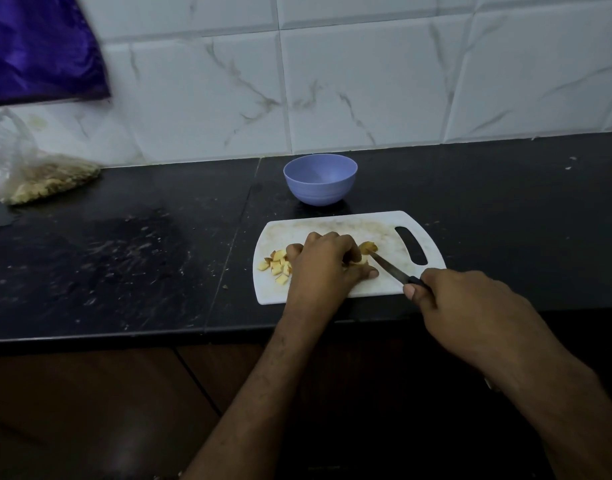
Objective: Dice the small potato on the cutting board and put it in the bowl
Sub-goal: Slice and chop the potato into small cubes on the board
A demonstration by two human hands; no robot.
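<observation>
Step in hand: I was dicing what remained of the small potato (pixel 366 249) on the cutting board (pixel 384 285), at centre frame.
Doing it well: I judged the cut best made with my fingertips tucked back from the edge, the blade brought straight down in even strokes, and the tip kept low so pieces did not skip off the board.
Left hand (pixel 327 261): my fingers were curled down over the uncut piece, pinning it to the board; thumb stretched right along the board. How much potato lay under the palm I could not tell.
Right hand (pixel 470 306): I had it wrapped tight round the dark handle of the knife (pixel 389 268), lower right of the board, with the blade angled up-left and its tip at the potato.
Diced pieces (pixel 276 266): a small heap of yellow cubes lay at the left end of the board, just beside my left hand.
Bowl (pixel 320 180): lilac, on the worktop (pixel 124 254) just behind the board; no potato could be seen in it.
Progress: partway through, by my reckoning; the transfer was not yet begun.
Other: a plastic bag (pixel 37 174) lay at the left edge of the frame.
</observation>
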